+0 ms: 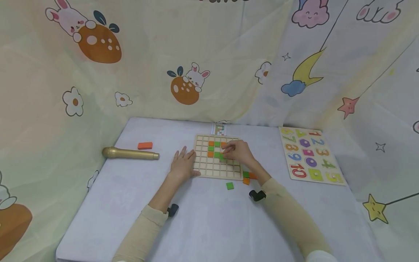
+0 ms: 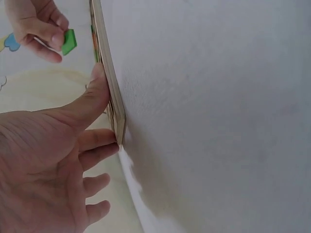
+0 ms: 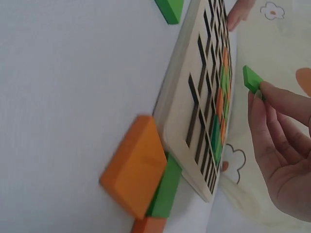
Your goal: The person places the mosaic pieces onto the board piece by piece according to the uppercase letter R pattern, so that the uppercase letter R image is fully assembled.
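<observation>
A wooden grid board [image 1: 217, 171] lies on the table, with several orange and green square tiles [image 1: 211, 148] set in its upper middle cells. My left hand [image 1: 183, 167] rests against the board's left side with fingers spread. In the left wrist view its thumb [image 2: 92, 92] lies along the board's near edge, and two fingers touch the corner. Over the right part of the board, my right hand [image 1: 239, 152] pinches a green tile [image 3: 251, 79] between thumb and fingers. The held tile is tilted and held above the grid in the right wrist view.
Near the board's lower right corner lie an orange tile [image 3: 136, 165], a green one [image 3: 165, 191] and another orange piece; a green tile [image 1: 230, 186] lies in front. A gold microphone [image 1: 131, 153] and orange block [image 1: 145, 146] lie left, a number board [image 1: 311, 156] right, a pattern card [image 1: 219, 129] behind.
</observation>
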Demonstrator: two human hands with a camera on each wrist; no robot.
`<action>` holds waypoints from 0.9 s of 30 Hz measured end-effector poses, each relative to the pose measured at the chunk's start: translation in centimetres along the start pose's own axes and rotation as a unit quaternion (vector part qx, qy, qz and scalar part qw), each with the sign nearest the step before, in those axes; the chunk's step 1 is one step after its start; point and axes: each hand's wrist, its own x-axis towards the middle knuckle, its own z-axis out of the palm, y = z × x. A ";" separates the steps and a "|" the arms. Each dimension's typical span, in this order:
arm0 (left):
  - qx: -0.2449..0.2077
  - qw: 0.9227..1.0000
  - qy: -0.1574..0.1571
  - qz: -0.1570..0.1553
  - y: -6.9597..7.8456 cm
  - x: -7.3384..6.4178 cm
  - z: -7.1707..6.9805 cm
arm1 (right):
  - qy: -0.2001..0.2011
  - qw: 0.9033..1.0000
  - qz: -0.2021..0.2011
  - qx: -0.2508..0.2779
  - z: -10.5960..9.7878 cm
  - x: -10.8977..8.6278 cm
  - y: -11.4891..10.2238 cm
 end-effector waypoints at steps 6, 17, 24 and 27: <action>0.001 1.000 -0.006 -0.001 -0.1 0.1 0.0 | -0.005 1.000 0.003 0.009 1.7 0.9 -0.1; -0.003 1.000 -0.008 -0.005 -0.2 0.2 0.1 | -0.013 1.000 0.026 -0.003 4.0 1.8 -1.4; -0.010 1.000 -0.011 -0.006 0.0 0.1 -0.3 | -0.018 0.999 0.021 -0.025 4.7 2.2 -1.6; -0.008 1.000 -0.011 -0.005 0.0 0.0 -0.4 | -0.016 0.999 0.021 -0.033 5.0 2.3 -1.6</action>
